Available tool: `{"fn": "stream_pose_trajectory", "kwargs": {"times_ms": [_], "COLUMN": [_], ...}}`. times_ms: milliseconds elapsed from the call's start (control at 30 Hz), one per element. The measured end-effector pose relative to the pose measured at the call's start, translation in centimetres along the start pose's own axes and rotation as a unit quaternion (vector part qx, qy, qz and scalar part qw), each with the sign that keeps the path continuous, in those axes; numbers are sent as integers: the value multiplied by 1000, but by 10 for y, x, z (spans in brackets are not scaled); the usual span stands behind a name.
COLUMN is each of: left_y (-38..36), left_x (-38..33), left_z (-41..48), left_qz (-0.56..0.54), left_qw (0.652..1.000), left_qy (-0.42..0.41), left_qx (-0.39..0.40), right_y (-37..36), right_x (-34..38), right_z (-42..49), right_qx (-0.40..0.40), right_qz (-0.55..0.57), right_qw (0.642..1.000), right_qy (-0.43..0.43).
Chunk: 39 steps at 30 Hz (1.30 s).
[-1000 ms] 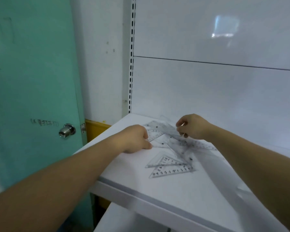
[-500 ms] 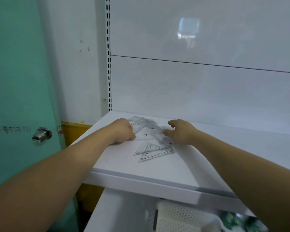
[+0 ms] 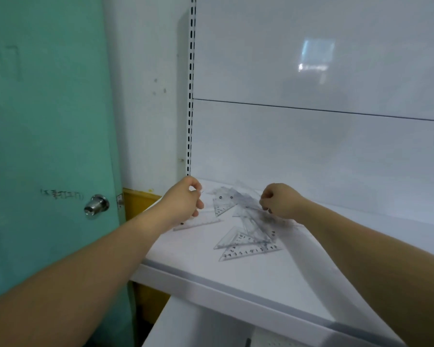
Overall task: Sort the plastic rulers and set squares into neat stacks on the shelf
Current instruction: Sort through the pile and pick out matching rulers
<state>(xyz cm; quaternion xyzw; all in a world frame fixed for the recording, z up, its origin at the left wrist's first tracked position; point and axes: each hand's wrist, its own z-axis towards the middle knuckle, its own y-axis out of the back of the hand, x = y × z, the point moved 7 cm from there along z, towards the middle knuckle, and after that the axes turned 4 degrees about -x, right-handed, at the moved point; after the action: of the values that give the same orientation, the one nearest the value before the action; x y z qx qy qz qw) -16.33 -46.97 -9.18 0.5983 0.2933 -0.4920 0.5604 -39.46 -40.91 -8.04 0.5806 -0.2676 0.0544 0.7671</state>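
Head view: you have one teal door [image 3: 48,121] on your left, and two white back panels [image 3: 311,71], one above the other, rise behind one white shelf [image 3: 236,279]. The shelf carries every clear plastic piece in sight, all toward its back left corner. Both your forearms reach over its front edge. Your left hand [image 3: 183,201] is lifted just above the shelf with its thumb and forefinger curled into a ring; you cannot tell whether they grip a clear piece. Your right hand [image 3: 278,201] has its fingers curled down onto the pile [image 3: 243,199], touching it, but whether they pinch anything there cannot be told. That pile is a loose, overlapping heap between your two hands, too tangled and transparent to count. One ruler [image 3: 198,222] lies flat beside it, partly under your left hand, its long axis running left to right and rising slightly toward the right. Two set squares [image 3: 251,252] lie flat and overlapping at the front of the pile, their long printed edges running left to right. A third, smaller set square [image 3: 221,205] lies nearer your left hand with one corner pointing toward you. One metal knob [image 3: 97,204] sits on the door.
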Motion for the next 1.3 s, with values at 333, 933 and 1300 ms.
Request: {"fn": "stream_pose_trajectory", "kwargs": {"times_ms": [333,933,1300], "left_y": [-21,-206,-405], "left_x": [-28,-132,-217], "left_z": [-20,-195,-380], "left_qz": [91,74,112], "left_qw": [984,919,881], "left_qy": [-139,-311,-361], "left_qx": [58,230,285], "right_y": [45,187,301], "right_x": [0,-173,-330], "right_z": [-54,-298,-515], "right_qx": [-118,-275,-271], "right_qz": [25,-95,-155], "right_qw": [992,943,916], "right_qy": [41,-159,-251]}}
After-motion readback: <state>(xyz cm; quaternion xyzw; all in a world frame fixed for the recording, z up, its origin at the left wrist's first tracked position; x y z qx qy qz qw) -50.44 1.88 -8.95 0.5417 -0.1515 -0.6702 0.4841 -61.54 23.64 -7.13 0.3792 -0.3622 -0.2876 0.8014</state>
